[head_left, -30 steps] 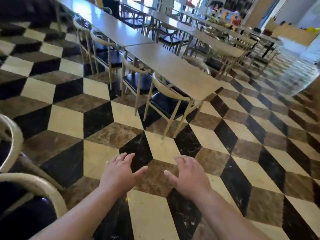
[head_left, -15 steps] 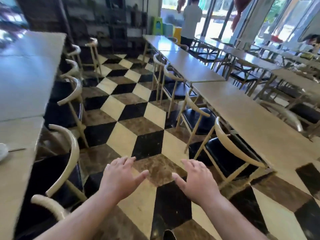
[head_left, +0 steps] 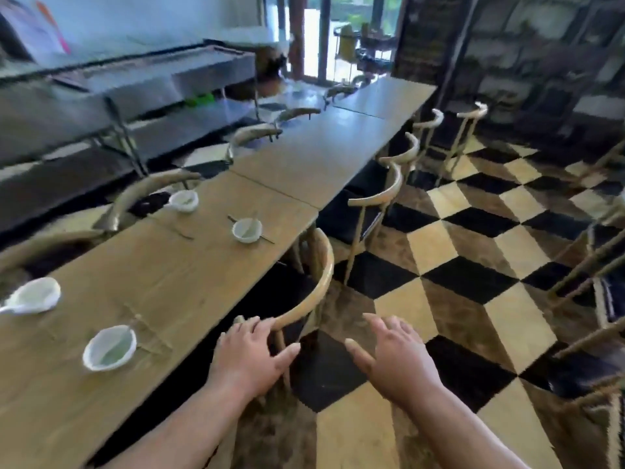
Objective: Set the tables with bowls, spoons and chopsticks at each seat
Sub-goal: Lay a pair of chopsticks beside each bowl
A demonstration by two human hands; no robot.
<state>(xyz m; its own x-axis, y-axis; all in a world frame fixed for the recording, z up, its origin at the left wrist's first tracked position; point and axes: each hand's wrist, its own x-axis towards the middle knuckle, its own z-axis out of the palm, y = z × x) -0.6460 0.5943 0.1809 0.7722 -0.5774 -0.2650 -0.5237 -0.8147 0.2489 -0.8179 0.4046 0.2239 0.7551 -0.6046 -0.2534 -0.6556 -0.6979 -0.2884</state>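
- Left hand [head_left: 248,355] and right hand [head_left: 395,358]: both spread, holding nothing, over the floor beside the table [head_left: 304,164].
- Four bowls [head_left: 110,347] sit on the near table; far seats are bare.
- Bowls look ceramic: light, rigid, breakable, likely slick. Grip by the rim.

Four white bowls [head_left: 110,347] sit upright on the long wooden table [head_left: 189,286], thin chopsticks [head_left: 154,335] beside them.

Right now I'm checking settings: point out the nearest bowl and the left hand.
nearest bowl [head_left: 110,347], head view, inside of the bowl.
left hand [head_left: 249,355], head view, back of the hand.
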